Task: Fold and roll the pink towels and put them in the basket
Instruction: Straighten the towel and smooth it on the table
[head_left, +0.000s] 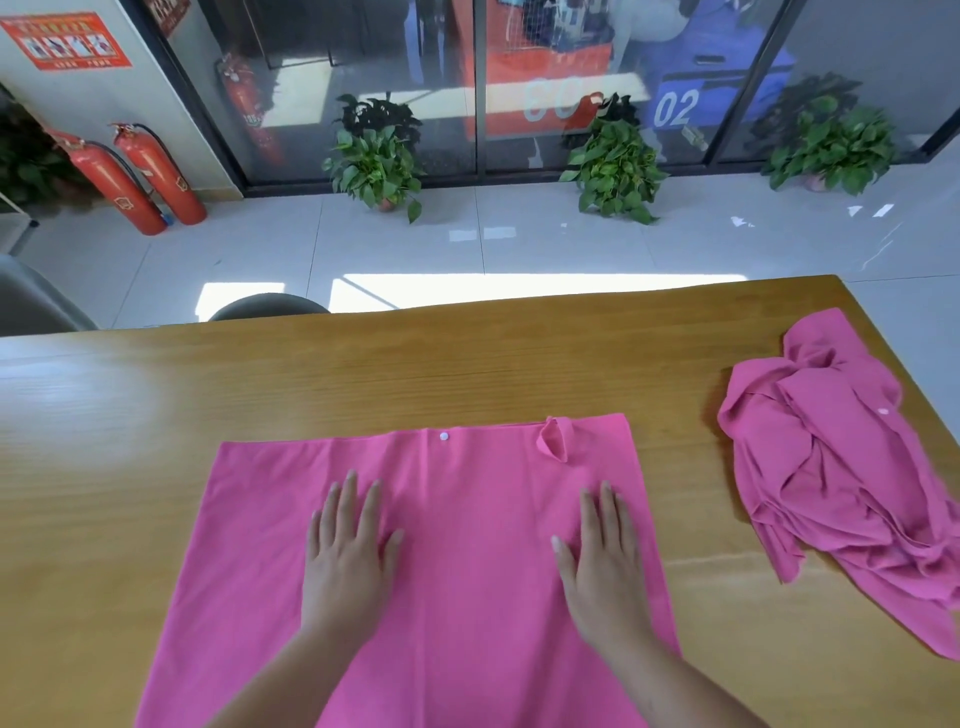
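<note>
The flat pink towel (467, 582) lies spread on the tabletop (363, 374) at 6 o'clock, right in front of you, and its near edge runs out of view below. Both your hands rest on it palm down, with fingers straight and slightly spread. The left hand (348, 551) is at 9 o'clock of the towel's middle and the right hand (602, 561) at 3 o'clock, well apart.

A white snap (443, 436) sits at 12 o'clock by the far hem, and a small hanging loop (553, 439) at 1 o'clock stands up off the cloth. This looks like the smoothing step ahead of the first fold.

To do it well, sweep your palms outward from the middle toward 9 and 3, flatten the loop, and square the far hem before lifting any corner. A wrinkle left now will probably bulge in the roll.

The crumpled pink towel heap (831, 467) waits at 3 o'clock near the tabletop's right edge, apart from the flat one. No basket shows.
</note>
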